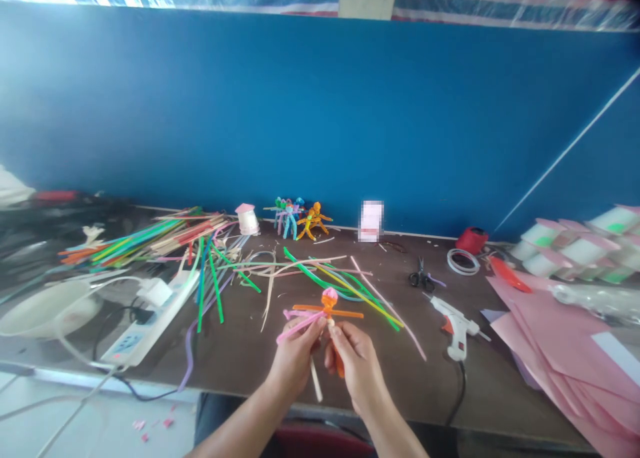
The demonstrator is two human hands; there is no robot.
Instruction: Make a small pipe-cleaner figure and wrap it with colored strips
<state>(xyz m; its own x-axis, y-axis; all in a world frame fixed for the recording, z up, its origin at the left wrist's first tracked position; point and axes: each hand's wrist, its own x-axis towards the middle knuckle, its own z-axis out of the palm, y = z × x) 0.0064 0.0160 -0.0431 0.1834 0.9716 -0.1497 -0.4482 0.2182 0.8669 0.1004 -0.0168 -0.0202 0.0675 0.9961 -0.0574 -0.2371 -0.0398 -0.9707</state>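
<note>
At the far left of the tabletop (425, 388) sit a pale plastic basin (45, 309) and a white power strip (150, 318), with cables trailing over the front edge. Next lies a fanned bundle of multicoloured pipe cleaners and paper strips (135, 241), with loose green stems (215, 288) spread toward the centre. Against the blue wall (320, 111) stand a pink-capped paper cup (247, 219) and a group of small pipe-cleaner figures (300, 219).

At centre, the fingers of my left hand (295, 361) are closed on the pink arm stem (303, 325) of a pipe-cleaner figure (329, 305), held in the air over the tabletop's front. My right hand (357, 368) pinches the figure at its middle, fingers closed. A pale stick (316, 378) hangs below my left hand.

To the right lie scissors (421, 279), a hot glue gun (453, 325) with a black cord (457, 391), and sheets of pink card (550, 331).

CAUTION: A relaxed pinch may let the wrapped joints slip and the limbs shift. If the glue gun is hot, stems touching its nozzle could scorch. A snag on its cord, which drops over the edge, could drag the gun off.
</note>
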